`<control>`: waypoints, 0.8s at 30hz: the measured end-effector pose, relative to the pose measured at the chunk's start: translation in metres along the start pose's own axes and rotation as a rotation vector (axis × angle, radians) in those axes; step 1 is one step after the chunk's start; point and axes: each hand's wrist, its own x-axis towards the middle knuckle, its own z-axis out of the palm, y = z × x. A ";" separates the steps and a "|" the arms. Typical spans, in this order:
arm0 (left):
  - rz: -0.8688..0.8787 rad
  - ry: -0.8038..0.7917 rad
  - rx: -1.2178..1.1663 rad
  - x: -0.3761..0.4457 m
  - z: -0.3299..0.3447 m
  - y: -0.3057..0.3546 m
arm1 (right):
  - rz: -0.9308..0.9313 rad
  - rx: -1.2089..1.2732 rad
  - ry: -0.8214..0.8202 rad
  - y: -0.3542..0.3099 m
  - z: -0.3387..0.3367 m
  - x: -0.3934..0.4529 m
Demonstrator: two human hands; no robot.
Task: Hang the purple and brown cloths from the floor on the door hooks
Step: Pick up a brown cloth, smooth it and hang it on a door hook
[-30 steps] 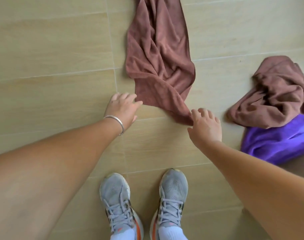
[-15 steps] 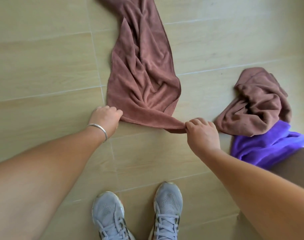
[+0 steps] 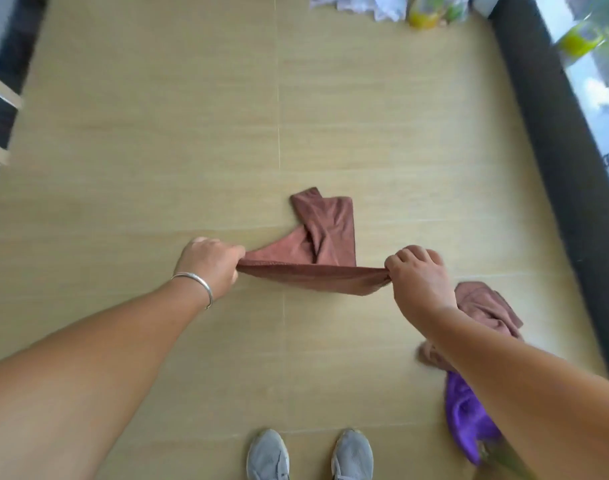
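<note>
So both the left hand [image 3: 211, 263] and right hand [image 3: 415, 275] pinch the brown towel [image 3: 316, 244] by its corners; soft, floppy, probably light.

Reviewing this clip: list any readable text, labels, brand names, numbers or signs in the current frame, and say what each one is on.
None can be read in this frame.
Brown cloth stretched between left hand and right hand: no tag or print visible.
Purple cloth: no print visible.
Grey shoes: no logo legible.
Yellow-green items at the top edge: too blurred to read.
</note>
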 end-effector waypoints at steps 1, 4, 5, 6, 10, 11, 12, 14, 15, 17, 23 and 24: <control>-0.025 0.038 0.002 0.004 -0.033 -0.013 | 0.012 -0.013 0.023 0.002 -0.033 0.012; -0.079 0.162 0.001 0.012 -0.132 -0.047 | 0.036 -0.056 0.101 0.010 -0.132 0.044; -0.095 0.203 -0.006 0.012 -0.164 -0.058 | 0.038 -0.068 0.135 0.013 -0.166 0.052; -0.114 0.243 -0.015 0.010 -0.196 -0.068 | 0.038 -0.077 0.172 0.016 -0.199 0.058; -0.175 0.413 -0.049 -0.011 -0.301 -0.103 | 0.050 -0.105 0.331 0.022 -0.311 0.065; -0.183 0.441 -0.049 -0.017 -0.320 -0.109 | 0.052 -0.113 0.365 0.022 -0.331 0.064; -0.186 0.464 -0.053 -0.024 -0.336 -0.115 | 0.050 -0.120 0.392 0.023 -0.347 0.061; -0.184 0.490 -0.068 -0.037 -0.359 -0.123 | 0.045 -0.127 0.420 0.024 -0.368 0.052; -0.184 0.495 -0.077 -0.045 -0.366 -0.125 | 0.037 -0.122 0.424 0.023 -0.373 0.046; -0.177 0.484 -0.098 -0.064 -0.369 -0.126 | 0.018 -0.103 0.414 0.019 -0.377 0.030; -0.132 0.349 -0.144 -0.128 -0.308 -0.103 | -0.057 -0.033 0.293 0.009 -0.338 -0.030; -0.118 0.317 -0.143 -0.138 -0.291 -0.096 | -0.070 -0.022 0.264 0.007 -0.326 -0.040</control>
